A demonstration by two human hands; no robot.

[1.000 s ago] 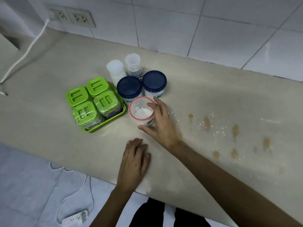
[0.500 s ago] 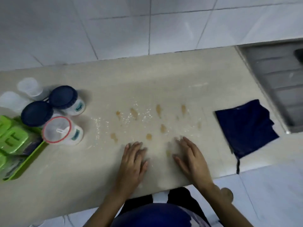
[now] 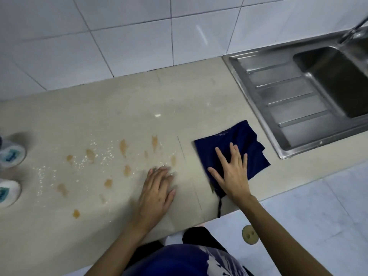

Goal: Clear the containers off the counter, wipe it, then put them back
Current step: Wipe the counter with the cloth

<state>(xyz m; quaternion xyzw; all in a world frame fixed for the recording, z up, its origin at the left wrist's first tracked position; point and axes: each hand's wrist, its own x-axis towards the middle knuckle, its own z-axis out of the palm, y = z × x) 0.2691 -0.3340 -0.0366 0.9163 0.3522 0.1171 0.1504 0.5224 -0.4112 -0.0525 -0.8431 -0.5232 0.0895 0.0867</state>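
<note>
A dark blue cloth (image 3: 251, 142) lies flat on the beige counter (image 3: 123, 116) near the sink. My right hand (image 3: 232, 172) rests palm down on the cloth with its fingers spread. My left hand (image 3: 156, 191) lies flat on the bare counter beside brown stains (image 3: 123, 147) and scattered white grains (image 3: 99, 156). Two white containers (image 3: 11, 154) (image 3: 7, 193) show partly at the left edge; the other containers are out of view.
A steel sink (image 3: 338, 80) with a ribbed drainboard (image 3: 288, 104) sits at the right, a tap above it. White wall tiles back the counter. The counter's front edge runs just below my hands, with tiled floor beyond.
The view swung right, away from the containers. My right hand moved from the red-rimmed container across the counter onto the blue cloth. My left hand stayed flat on the counter.
</note>
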